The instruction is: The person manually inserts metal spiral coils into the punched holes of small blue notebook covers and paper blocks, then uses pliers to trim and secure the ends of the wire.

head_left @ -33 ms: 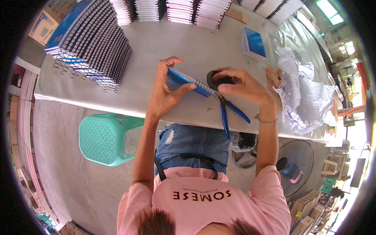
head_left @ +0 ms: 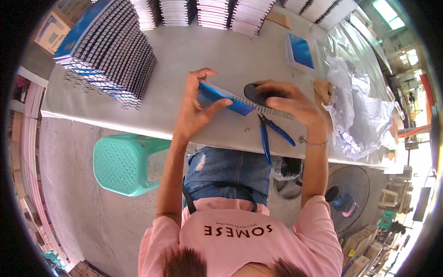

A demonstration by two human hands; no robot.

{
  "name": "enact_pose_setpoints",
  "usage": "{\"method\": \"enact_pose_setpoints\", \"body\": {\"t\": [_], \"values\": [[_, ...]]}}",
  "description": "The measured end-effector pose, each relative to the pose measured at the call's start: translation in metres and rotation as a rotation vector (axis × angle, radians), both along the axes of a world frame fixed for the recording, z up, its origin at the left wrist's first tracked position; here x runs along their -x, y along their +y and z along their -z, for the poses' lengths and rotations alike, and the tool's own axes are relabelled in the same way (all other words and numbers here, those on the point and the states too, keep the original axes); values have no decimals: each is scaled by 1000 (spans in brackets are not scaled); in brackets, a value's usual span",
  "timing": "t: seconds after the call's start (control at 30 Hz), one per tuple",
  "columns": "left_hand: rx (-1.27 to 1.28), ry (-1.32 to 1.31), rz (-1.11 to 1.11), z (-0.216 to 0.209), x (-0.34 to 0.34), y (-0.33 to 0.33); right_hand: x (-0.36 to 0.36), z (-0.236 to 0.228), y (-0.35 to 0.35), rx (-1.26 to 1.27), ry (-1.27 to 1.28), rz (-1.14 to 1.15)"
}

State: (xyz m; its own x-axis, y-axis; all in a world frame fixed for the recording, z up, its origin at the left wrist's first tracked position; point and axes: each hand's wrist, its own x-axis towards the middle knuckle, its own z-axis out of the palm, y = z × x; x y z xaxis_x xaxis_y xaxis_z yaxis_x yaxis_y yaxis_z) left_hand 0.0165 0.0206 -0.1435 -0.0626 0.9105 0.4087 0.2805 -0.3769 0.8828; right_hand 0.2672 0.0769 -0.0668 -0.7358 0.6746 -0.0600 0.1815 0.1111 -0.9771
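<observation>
My left hand [head_left: 194,108] grips a blue-covered notebook [head_left: 217,98], held tilted just above the grey table [head_left: 194,51]. A wire spiral [head_left: 277,112] runs along the notebook's lower edge and sticks out to the right under my right hand [head_left: 290,102]. That hand's fingers close over the spiral, and its fingertips lie on a black round object [head_left: 254,92]. Blue-handled pliers [head_left: 268,134] lie on the table right below my right hand, near the front edge.
A tall slanted stack of bound spiral notebooks [head_left: 110,51] stands at the left, more stacks [head_left: 212,11] along the back, a small blue pile [head_left: 300,50] at the right. Crumpled paper [head_left: 357,113] lies far right. Below the table are a green stool [head_left: 124,161] and a fan [head_left: 346,194].
My right hand has shifted slightly right and down, and more of the wire spiral now shows sticking out past the notebook's right end. The left hand holds still.
</observation>
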Motion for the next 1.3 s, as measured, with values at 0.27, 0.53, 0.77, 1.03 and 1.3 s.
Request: {"method": "enact_pose_setpoints", "body": {"t": [0.27,0.53,0.77,1.03,1.3], "values": [[-1,-51,26,-4,-1,1,24,-1,2,-340,-307,252],[101,-116,67,-3,6,2,38,-4,2,-517,-439,228],[86,-65,89,0,8,5,40,0,0,-262,-171,295],[128,-148,127,-7,6,4,40,11,4,-534,-461,278],[134,-171,165,-3,9,4,46,12,14,-340,-303,140]]}}
